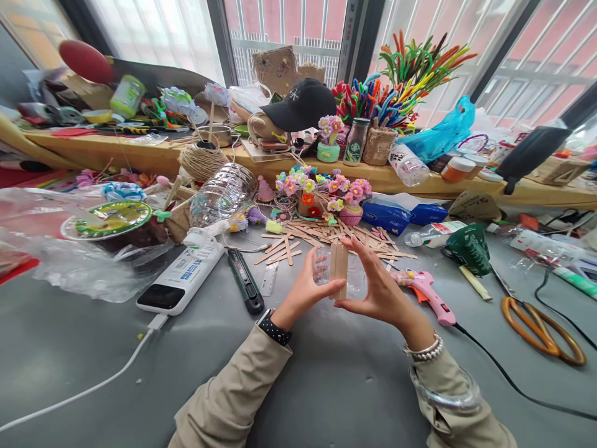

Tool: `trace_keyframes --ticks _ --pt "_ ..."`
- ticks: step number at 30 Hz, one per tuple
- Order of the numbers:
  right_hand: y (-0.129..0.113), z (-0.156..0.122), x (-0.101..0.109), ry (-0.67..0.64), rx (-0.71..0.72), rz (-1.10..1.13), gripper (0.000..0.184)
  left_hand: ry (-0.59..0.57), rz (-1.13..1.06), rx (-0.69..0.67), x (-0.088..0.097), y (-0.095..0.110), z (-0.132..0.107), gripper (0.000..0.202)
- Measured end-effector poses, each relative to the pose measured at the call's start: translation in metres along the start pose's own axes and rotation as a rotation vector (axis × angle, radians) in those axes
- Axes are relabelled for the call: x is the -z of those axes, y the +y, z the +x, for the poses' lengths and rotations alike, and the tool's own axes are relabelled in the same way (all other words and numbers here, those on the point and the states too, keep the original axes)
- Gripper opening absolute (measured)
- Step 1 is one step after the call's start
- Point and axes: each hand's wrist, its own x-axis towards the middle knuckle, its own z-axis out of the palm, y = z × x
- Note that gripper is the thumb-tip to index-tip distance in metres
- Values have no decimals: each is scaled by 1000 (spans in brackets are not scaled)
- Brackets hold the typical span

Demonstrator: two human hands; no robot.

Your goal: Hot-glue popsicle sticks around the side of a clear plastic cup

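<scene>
Between my two hands a few flat wooden craft sticks point(338, 271) stand upright, side by side. My left hand point(311, 281) is closed on their left side, its thumb across the lower part. From the right, my right hand point(377, 289) grips them with a finger at the top and the thumb at the bottom edge. A loose pile of craft sticks point(317, 233) lies on the table just behind. Right of my hands rests a pink hot glue gun point(431, 295). To the left lie a dark green utility knife point(245, 281) and a clear ruler point(270, 278).
A white power bank point(183, 274) with a cable lies at left, near a lidded cup point(112, 221) in plastic. Orange-handled scissors point(541, 326) are at right. Crocheted flowers point(308, 186), a plastic bottle point(224, 193) and blue packs point(387, 214) line the back, before a crowded wooden ledge point(261, 165).
</scene>
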Motion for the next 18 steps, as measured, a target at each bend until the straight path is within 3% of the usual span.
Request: trace_keyframes --ticks 18 --pt "-2 2 -1 20 17 27 92 -20 16 -12 0 -1 1 99"
